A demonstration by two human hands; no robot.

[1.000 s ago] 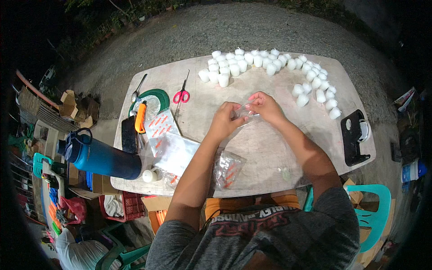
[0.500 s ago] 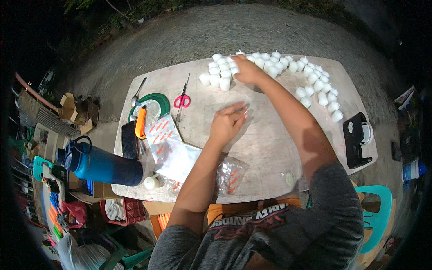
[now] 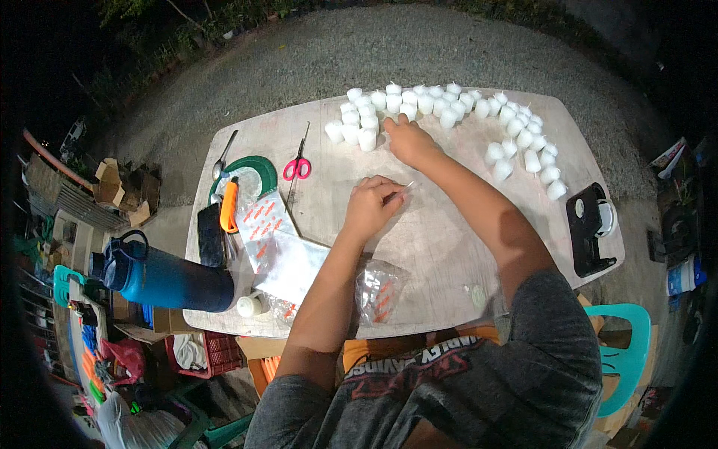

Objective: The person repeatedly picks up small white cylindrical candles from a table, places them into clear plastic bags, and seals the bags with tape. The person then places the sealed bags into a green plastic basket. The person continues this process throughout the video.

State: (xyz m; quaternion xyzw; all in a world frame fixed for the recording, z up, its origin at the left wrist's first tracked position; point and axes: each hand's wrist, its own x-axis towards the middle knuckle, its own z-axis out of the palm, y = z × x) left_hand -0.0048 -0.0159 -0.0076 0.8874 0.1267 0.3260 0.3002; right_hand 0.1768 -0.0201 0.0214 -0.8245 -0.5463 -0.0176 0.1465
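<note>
My left hand (image 3: pixel 374 205) is low over the middle of the table, its fingertips pinched on a thin white piece (image 3: pixel 409 185) that looks like a bit of wick. Beyond it, my right hand (image 3: pixel 410 142) reaches to the near side of the white candles, fingers slightly bent and apart, with nothing visible in them. Short white candles stand in a cluster (image 3: pixel 366 139) left of this hand. More of them run along the far edge and down the right side in a curved band (image 3: pixel 523 140), many with wicks showing. The right palm is hidden.
Pink-handled scissors (image 3: pixel 297 168), a spoon (image 3: pixel 223 157), a green ring (image 3: pixel 258 166), an orange cutter (image 3: pixel 229 207) and a phone (image 3: pixel 211 238) lie at left. Nearer are plastic packaging (image 3: pixel 381 292), a blue bottle (image 3: pixel 179 280) and a lone candle (image 3: pixel 249 305). A black holder (image 3: pixel 587 232) sits at right.
My right hand has drawn back a little toward me from among the far candles. The left hand's fingers have closed more tightly around the thin white piece.
</note>
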